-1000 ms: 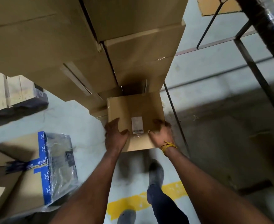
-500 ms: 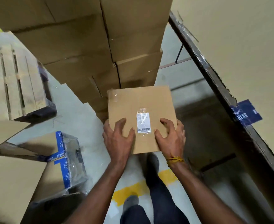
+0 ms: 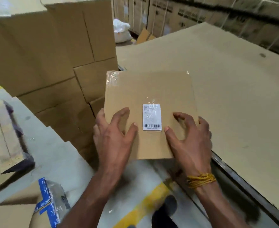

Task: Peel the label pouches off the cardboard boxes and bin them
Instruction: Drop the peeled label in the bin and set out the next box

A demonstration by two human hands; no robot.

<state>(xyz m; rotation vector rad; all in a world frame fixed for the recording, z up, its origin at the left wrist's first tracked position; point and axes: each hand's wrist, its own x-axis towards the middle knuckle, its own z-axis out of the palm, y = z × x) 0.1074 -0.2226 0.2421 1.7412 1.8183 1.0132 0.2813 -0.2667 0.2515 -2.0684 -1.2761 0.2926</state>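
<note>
I hold a small brown cardboard box (image 3: 150, 89) in front of me with both hands, its top face towards the camera. A clear pouch with a white barcode label (image 3: 152, 117) is stuck on that face, between my thumbs. My left hand (image 3: 114, 137) grips the box's near left edge, thumb on top beside the label. My right hand (image 3: 189, 139) grips the near right edge, thumb on top and fingers curled round the side. The box's near edge hangs above the floor, beside the table.
A tall stack of cardboard boxes (image 3: 53, 63) stands to the left. A table covered with a cardboard sheet (image 3: 234, 83) lies to the right. A wooden pallet (image 3: 2, 137) and a box with blue tape (image 3: 50, 208) sit at lower left. A yellow floor line (image 3: 145, 206) runs below.
I have lifted the box up from the foot of the stack and drawn it towards me. The view has swung up and right, bringing the table top into sight.
</note>
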